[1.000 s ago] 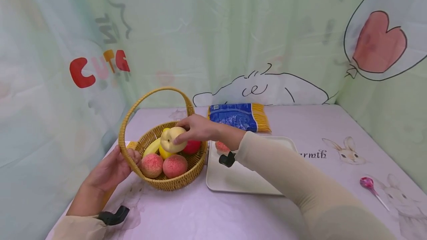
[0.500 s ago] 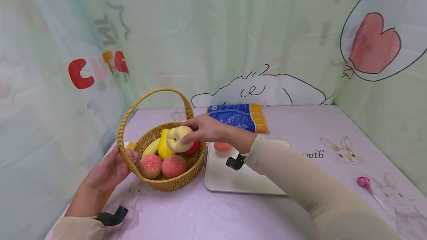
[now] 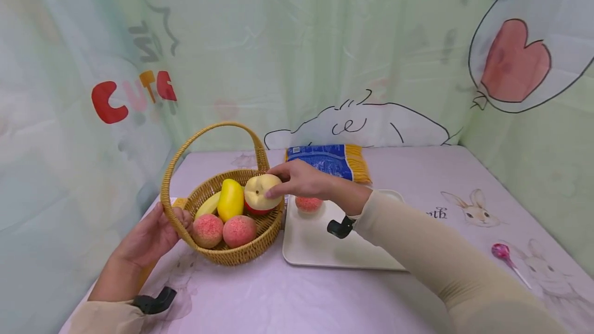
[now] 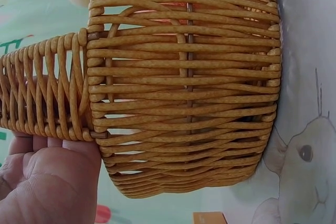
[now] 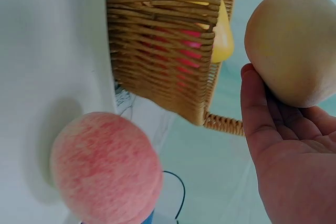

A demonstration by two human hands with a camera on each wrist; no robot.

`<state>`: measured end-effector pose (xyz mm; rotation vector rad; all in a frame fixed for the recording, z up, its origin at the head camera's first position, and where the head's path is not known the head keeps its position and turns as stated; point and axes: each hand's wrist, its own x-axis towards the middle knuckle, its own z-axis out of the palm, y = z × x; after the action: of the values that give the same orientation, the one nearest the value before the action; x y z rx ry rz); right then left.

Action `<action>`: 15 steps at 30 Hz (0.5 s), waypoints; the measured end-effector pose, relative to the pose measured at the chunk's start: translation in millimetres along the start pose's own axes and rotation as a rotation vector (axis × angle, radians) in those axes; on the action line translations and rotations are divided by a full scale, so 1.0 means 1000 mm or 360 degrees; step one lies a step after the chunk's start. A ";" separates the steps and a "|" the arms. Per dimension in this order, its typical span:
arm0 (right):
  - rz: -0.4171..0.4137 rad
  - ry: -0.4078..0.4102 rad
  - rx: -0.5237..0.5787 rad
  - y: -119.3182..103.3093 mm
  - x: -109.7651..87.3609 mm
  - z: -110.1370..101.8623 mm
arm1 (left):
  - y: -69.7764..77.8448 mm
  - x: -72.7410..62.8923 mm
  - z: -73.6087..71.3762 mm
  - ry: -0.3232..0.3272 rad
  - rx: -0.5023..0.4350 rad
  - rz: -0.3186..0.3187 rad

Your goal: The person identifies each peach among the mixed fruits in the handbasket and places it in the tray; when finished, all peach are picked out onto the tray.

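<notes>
My right hand (image 3: pixel 303 179) holds a pale yellow fruit (image 3: pixel 261 192) with a dimpled end over the right side of the wicker basket (image 3: pixel 241 259). In the right wrist view, the fruit (image 5: pixel 294 45) sits in the fingers above the basket's rim. The left hand (image 3: pixel 150 233) grips the basket's handle (image 3: pixel 170 179) low on its left side, with the fingers passing behind it. Inside the basket are a yellow mango (image 3: pixel 230 200), a banana (image 3: pixel 208 205), two pink peaches (image 3: pixel 208 231) and a red fruit (image 3: pixel 258 211), mostly hidden under the pale one.
Right of the basket lies a white tray (image 3: pixel 334 254) bearing another pink peach (image 3: pixel 308 204). A blue and yellow packet (image 3: pixel 325 161) is behind the tray. Far right on the table is a lollipop (image 3: pixel 502 252). An orange item (image 3: pixel 180 203) shows left of the basket.
My right hand has carried the pale yellow fruit rightward across the basket, uncovering the mango. The left hand keeps its hold on the handle. The view has shifted slightly.
</notes>
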<state>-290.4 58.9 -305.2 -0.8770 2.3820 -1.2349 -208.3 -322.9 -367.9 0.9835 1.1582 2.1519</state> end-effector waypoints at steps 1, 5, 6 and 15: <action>0.0008 0.0003 -0.0003 0.002 -0.002 -0.001 | 0.000 0.000 0.000 -0.0009 -0.0009 -0.0002; 0.0018 0.0028 -0.0005 0.009 -0.009 -0.005 | -0.001 0.000 -0.002 -0.0046 -0.0055 -0.0014; 0.0029 0.0038 -0.0002 0.012 -0.011 -0.006 | -0.001 0.000 -0.001 -0.0047 -0.0055 -0.0012; 0.0091 0.0093 0.0097 0.026 -0.028 -0.017 | 0.000 0.000 -0.002 -0.0034 -0.0016 0.0005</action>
<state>-287.5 99.1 -316.8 -0.7593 2.3838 -1.3204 -209.7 -323.6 -368.9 1.0023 1.1358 2.1424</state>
